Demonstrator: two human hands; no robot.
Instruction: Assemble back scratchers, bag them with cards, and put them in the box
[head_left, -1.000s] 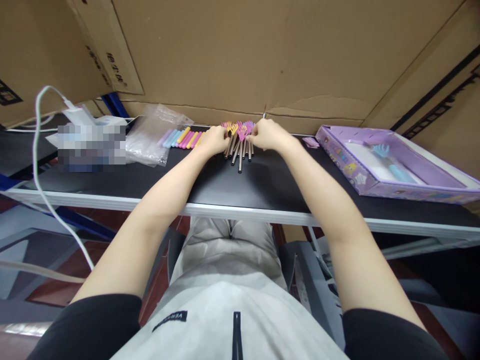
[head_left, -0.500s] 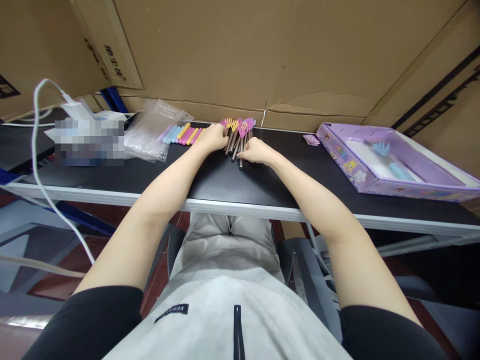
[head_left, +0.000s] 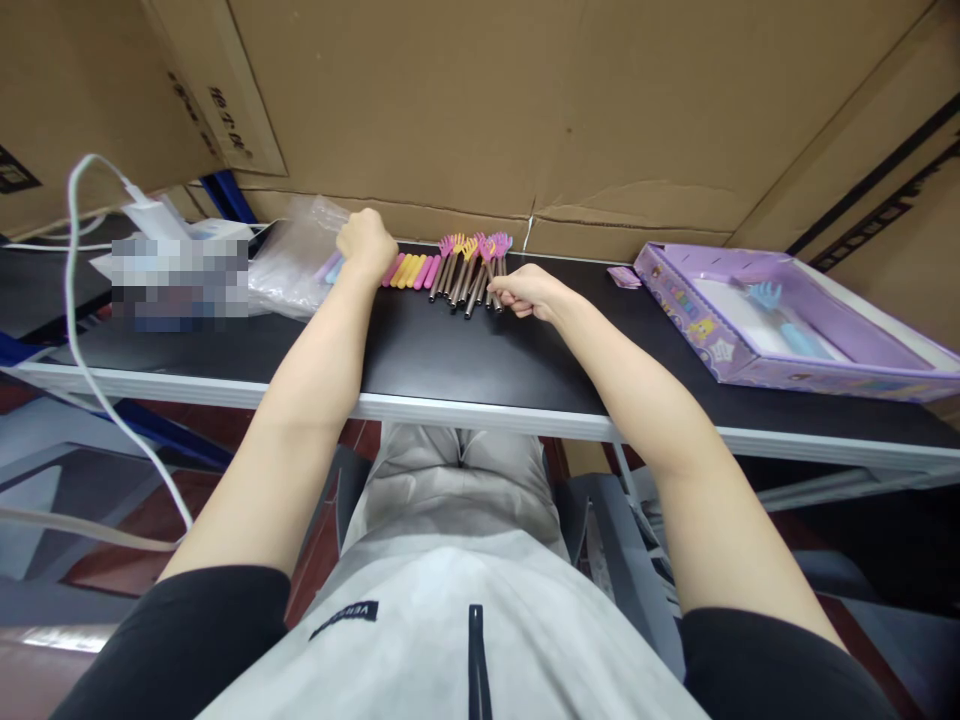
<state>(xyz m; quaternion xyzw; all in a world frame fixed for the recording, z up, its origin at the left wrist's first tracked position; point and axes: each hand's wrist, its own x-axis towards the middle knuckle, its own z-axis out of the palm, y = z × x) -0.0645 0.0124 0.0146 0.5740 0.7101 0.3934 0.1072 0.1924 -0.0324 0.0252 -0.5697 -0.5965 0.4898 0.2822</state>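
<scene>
On the black tabletop lies a bunch of back-scratcher heads on metal rods (head_left: pixel 466 275), with pink, yellow and purple claw tips. My right hand (head_left: pixel 529 290) is closed at the bunch's right side, its fingertips pinching the metal rod of a pink claw head (head_left: pixel 487 250). To the left is a row of coloured plastic handles (head_left: pixel 412 272), pink and yellow, with blue and purple ones partly covered. Over that row my left hand (head_left: pixel 367 245) is curled closed, back of the hand up. Its fingertips are hidden, so what it holds cannot be seen.
A clear plastic bag (head_left: pixel 289 265) lies left of the handles, beside a blurred-out patch and a white plug with a cable (head_left: pixel 75 290). At right stands an open purple box (head_left: pixel 727 350) holding a blue claw and handle. Cardboard (head_left: pixel 525 110) walls the back.
My left hand has left the rods and moved left over the handles. My right hand has shifted slightly right and back, and the rod that stuck out towards me now lies nearer the bunch.
</scene>
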